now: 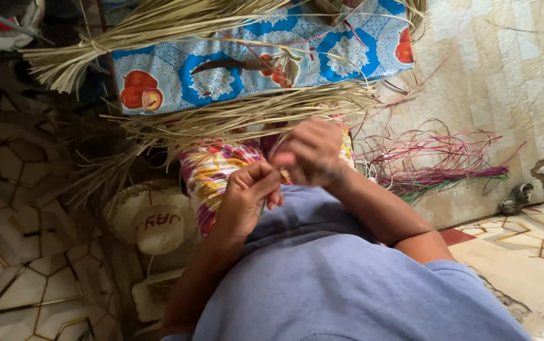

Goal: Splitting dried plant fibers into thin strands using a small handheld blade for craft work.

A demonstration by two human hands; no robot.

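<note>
**Head view: two hands pinched together over pale straw strips**

Head camera looked down past a blue-grey shirt [322, 278] onto a patterned tile floor [19, 278]. At the far left a tied bundle of dry, pale straw strips [95, 53] fanned out, its cut ends frayed and splayed. Below it, on the floor, sat a round woven straw hat [152, 218], light tan, beside a flat woven piece.

Toward the middle, the left hand [247, 196] was curled narrow, fingers folded in and thumb pressed against them; it seemed to pinch a thin strip, though the strip itself was too fine and blurred to make out. Just beside it and touching at the fingertips, the right hand [310, 151] was likewise closed tight, knuckles up, gripping at the same spot; what it held could not be told for certain. Both hands hovered above a lap covered in floral cloth [212, 173] of pink, yellow and white.

Directly behind the hands lay a second sheaf of straw [247, 113], long flat blades, beige and dull, spread sideways with loose ends sticking out. It rested against a blue cushion [253, 57] printed with red fruit and white lace-like rounds.

Farther right, well apart from the hands, a loose bunch of dyed strips [442, 170], magenta and green, lay curling on a cream checked mat [506, 76].
</note>
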